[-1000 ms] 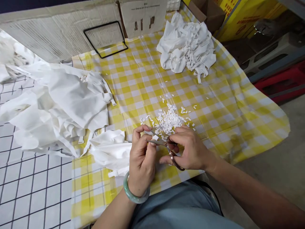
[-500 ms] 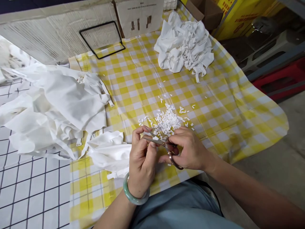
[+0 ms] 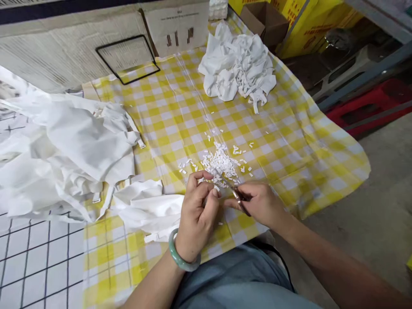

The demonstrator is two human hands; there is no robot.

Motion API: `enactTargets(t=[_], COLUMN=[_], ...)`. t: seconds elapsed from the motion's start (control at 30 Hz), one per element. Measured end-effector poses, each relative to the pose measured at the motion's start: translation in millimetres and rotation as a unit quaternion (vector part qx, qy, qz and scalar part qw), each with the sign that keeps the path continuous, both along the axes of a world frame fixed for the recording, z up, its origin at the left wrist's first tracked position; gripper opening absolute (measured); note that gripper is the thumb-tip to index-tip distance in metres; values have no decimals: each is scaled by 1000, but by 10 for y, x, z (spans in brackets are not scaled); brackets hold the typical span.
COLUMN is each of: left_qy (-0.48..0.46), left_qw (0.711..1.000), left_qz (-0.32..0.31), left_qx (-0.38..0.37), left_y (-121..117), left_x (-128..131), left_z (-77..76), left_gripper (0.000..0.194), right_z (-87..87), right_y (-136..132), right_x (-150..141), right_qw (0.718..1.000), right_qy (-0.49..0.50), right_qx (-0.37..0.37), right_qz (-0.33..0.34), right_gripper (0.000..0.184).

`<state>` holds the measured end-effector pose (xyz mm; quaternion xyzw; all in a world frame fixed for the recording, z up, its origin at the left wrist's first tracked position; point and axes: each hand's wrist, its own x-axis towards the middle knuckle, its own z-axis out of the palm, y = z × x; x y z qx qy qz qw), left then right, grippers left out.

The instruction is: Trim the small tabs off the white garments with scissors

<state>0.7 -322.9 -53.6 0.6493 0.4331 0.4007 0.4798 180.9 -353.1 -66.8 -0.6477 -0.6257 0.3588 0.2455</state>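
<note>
My right hand is closed round the handles of a pair of scissors. Their blades point up and left and look nearly closed. My left hand, with a green bangle on its wrist, pinches a white fabric end, of which only a small tip shows between the fingers and thumb. A white cloth piece runs in behind this hand; whether it joins the tip is hidden. Just beyond both hands lies a heap of small white clippings.
A large pile of white garments with straps covers the left side. Another white heap sits at the far right on the yellow checked cloth. A carton with a black wire frame stands along the back.
The scissors have moved off the fabric end, and their spread blades have come together. My left hand has shifted slightly right. The whole view has swung slightly.
</note>
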Motion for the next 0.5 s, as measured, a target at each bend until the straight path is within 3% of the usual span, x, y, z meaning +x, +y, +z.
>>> enactTargets(t=[0.07, 0.13, 0.27, 0.37, 0.5], left_qy=[-14, -36, -37, 21, 12], left_qw=[1000, 997, 991, 988, 974], left_qz=[-6, -23, -28, 47, 197], left_qx=[-23, -67, -129, -145, -113], left_y=[-39, -105, -342, -550, -767], left_x=[-112, -345, -1072, -1587, -1972], left_z=[89, 199, 335, 347, 458], left_gripper=[26, 27, 35, 37, 31], right_z=[30, 82, 118, 65, 75], right_y=[4, 51, 257, 434, 629], right_x=[12, 0, -183, -506, -1067], right_qw=[992, 981, 983, 986, 976], right_qy=[107, 185, 170, 155, 159], right_qx=[-57, -54, -12, 3, 13], right_qz=[-22, 3, 62, 65, 149], right_gripper=[54, 53, 29, 20, 21])
